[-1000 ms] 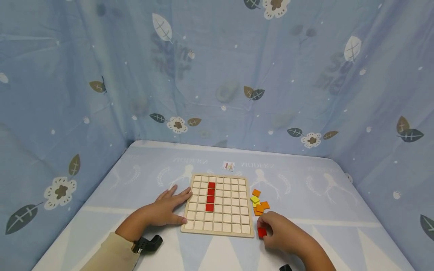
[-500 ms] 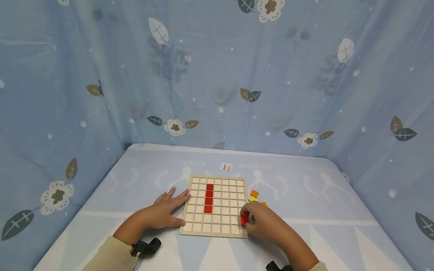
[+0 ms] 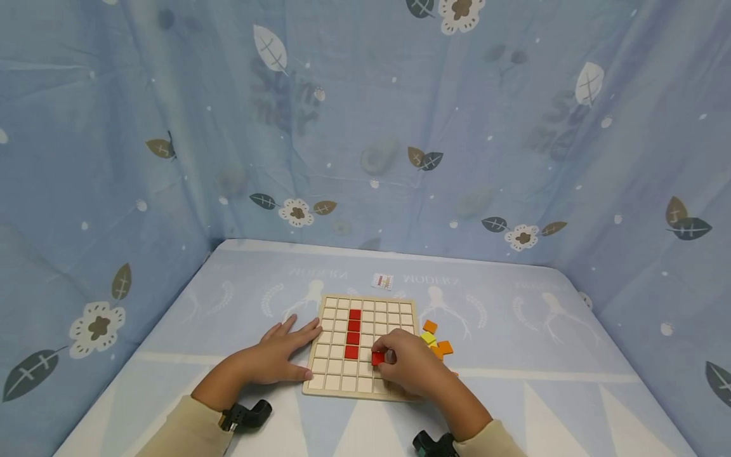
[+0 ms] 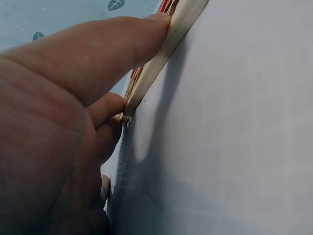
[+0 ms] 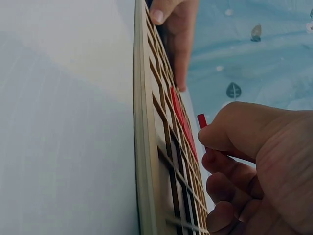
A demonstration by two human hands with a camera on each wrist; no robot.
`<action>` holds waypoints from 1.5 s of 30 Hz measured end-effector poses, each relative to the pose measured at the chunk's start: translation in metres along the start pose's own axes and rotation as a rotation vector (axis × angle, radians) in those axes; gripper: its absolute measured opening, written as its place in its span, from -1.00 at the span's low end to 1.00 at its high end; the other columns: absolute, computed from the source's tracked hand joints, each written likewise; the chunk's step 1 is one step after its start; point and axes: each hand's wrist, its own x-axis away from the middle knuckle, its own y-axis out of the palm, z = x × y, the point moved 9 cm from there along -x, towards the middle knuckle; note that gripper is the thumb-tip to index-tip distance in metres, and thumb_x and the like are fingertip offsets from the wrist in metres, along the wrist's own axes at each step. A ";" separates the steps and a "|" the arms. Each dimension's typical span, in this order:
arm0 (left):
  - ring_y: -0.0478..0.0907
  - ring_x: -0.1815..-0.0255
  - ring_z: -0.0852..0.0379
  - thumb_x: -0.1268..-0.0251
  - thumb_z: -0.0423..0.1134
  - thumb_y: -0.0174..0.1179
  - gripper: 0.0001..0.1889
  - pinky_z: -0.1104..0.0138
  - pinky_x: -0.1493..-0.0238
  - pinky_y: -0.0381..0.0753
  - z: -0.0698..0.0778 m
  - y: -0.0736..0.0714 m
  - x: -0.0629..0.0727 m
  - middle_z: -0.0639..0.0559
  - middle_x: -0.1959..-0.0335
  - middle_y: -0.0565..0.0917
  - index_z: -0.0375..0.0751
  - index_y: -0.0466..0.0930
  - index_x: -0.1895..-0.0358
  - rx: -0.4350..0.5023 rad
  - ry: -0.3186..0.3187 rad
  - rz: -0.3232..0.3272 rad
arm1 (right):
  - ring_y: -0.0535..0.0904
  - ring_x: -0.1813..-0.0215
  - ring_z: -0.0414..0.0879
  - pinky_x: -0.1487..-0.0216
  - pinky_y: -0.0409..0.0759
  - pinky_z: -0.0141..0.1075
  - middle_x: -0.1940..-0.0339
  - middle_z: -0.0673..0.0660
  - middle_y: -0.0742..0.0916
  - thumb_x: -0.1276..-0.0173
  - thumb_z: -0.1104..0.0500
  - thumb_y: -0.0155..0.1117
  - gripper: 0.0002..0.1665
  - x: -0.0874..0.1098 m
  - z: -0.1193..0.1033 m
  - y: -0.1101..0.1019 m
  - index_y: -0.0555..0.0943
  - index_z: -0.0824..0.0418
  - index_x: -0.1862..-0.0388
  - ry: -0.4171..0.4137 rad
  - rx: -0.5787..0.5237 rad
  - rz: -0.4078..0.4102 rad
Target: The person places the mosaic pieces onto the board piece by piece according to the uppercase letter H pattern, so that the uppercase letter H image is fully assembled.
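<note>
Down on the blue table (image 3: 240, 406), the right hand (image 3: 408, 367) hovers over the lower part of the wooden grid board (image 3: 394, 309), pinching a red square tile (image 3: 377, 358) between thumb and curled fingers; the tile sits just above the squares one column to the right of the red tiles already on the board. Those four red tiles (image 3: 353, 332) form a straight line running from the far part of the board towards the person. The left hand (image 3: 280, 355) lies flat on the table with straight fingers, its fingertips and thumb touching the board's left edge. Just beside the board's right edge lies a small heap of orange and yellow tiles (image 3: 435, 340). A small printed card (image 3: 383, 280) lies on the table beyond the board's far edge.
</note>
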 end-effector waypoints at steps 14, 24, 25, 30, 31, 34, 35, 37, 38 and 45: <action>-0.38 -0.74 -0.36 -0.24 0.28 0.41 0.02 -0.32 -0.62 -0.36 -0.005 0.001 0.001 0.17 -0.76 0.00 0.10 0.13 -0.70 -0.014 -0.008 0.000 | 0.53 0.27 -0.20 0.24 0.57 -0.36 0.21 -0.12 0.64 -0.30 0.17 0.47 -0.80 -0.019 -0.028 0.030 0.78 0.00 0.10 0.027 -0.036 -0.013; -0.38 -0.75 -0.34 -0.24 0.28 0.42 0.02 -0.35 -0.61 -0.33 -0.002 -0.002 0.003 0.19 -0.76 0.00 0.13 0.14 -0.70 -0.011 -0.025 0.007 | 0.47 0.27 -0.20 0.27 0.47 -0.33 0.26 -0.14 0.60 -0.23 0.20 0.49 -0.73 -0.025 -0.033 0.038 0.80 -0.01 0.08 0.049 0.069 0.007; -0.38 -0.75 -0.34 -0.24 0.27 0.42 0.01 -0.35 -0.61 -0.33 -0.002 -0.003 0.003 0.18 -0.76 0.00 0.12 0.14 -0.70 -0.011 -0.024 0.008 | 0.47 0.27 -0.20 0.27 0.47 -0.33 0.26 -0.14 0.60 -0.23 0.20 0.49 -0.74 -0.025 -0.033 0.039 0.80 -0.02 0.09 0.050 0.073 0.010; -0.37 -0.74 -0.37 -0.25 0.25 0.42 0.01 -0.34 -0.62 -0.34 0.001 -0.004 0.004 0.14 -0.75 0.02 0.07 0.15 -0.69 -0.014 -0.011 0.007 | 0.47 0.25 -0.22 0.23 0.49 -0.34 0.26 -0.14 0.59 -0.25 0.16 0.50 -0.77 -0.022 -0.038 0.039 0.81 -0.02 0.10 0.027 0.084 0.017; -0.36 -0.74 -0.37 -0.25 0.25 0.42 0.01 -0.34 -0.62 -0.34 0.001 -0.003 0.004 0.15 -0.75 0.02 0.07 0.15 -0.69 -0.015 -0.010 0.008 | 0.47 0.26 -0.22 0.23 0.49 -0.34 0.26 -0.14 0.59 -0.25 0.15 0.51 -0.76 -0.022 -0.039 0.040 0.81 -0.02 0.09 0.025 0.084 0.014; -0.37 -0.74 -0.36 -0.24 0.27 0.42 0.01 -0.35 -0.62 -0.33 -0.001 -0.003 0.003 0.17 -0.75 0.02 0.09 0.15 -0.69 -0.020 -0.013 0.008 | 0.47 0.28 -0.22 0.25 0.49 -0.34 0.27 -0.14 0.59 -0.24 0.13 0.52 -0.73 -0.021 -0.039 0.040 0.82 -0.01 0.06 0.026 0.083 0.005; -0.37 -0.74 -0.36 -0.24 0.28 0.42 0.01 -0.35 -0.62 -0.33 -0.002 -0.002 0.003 0.18 -0.75 0.01 0.10 0.15 -0.69 -0.024 -0.012 0.007 | 0.47 0.28 -0.22 0.26 0.48 -0.34 0.27 -0.15 0.59 -0.24 0.13 0.52 -0.73 -0.021 -0.038 0.041 0.82 -0.02 0.05 0.029 0.082 0.001; -0.37 -0.74 -0.35 -0.23 0.28 0.42 0.01 -0.35 -0.62 -0.33 -0.003 -0.002 0.002 0.19 -0.75 0.01 0.11 0.15 -0.70 -0.025 -0.011 0.007 | 0.47 0.29 -0.22 0.27 0.48 -0.34 0.28 -0.16 0.59 -0.25 0.12 0.53 -0.73 -0.021 -0.037 0.041 0.81 -0.03 0.06 0.037 0.079 -0.006; -0.38 -0.74 -0.35 -0.24 0.27 0.42 0.01 -0.34 -0.62 -0.33 -0.003 -0.001 0.001 0.19 -0.75 0.01 0.10 0.15 -0.70 -0.025 -0.009 0.006 | 0.47 0.29 -0.23 0.26 0.48 -0.34 0.28 -0.16 0.59 -0.25 0.12 0.53 -0.74 -0.021 -0.036 0.041 0.81 -0.03 0.06 0.036 0.080 -0.005; -0.38 -0.74 -0.35 -0.24 0.27 0.42 0.01 -0.34 -0.62 -0.33 -0.003 0.000 0.000 0.20 -0.75 0.00 0.10 0.14 -0.70 -0.019 -0.010 0.009 | 0.48 0.29 -0.24 0.25 0.49 -0.35 0.30 -0.17 0.59 -0.25 0.13 0.53 -0.77 -0.020 -0.034 0.041 0.80 -0.01 0.10 0.032 0.057 -0.003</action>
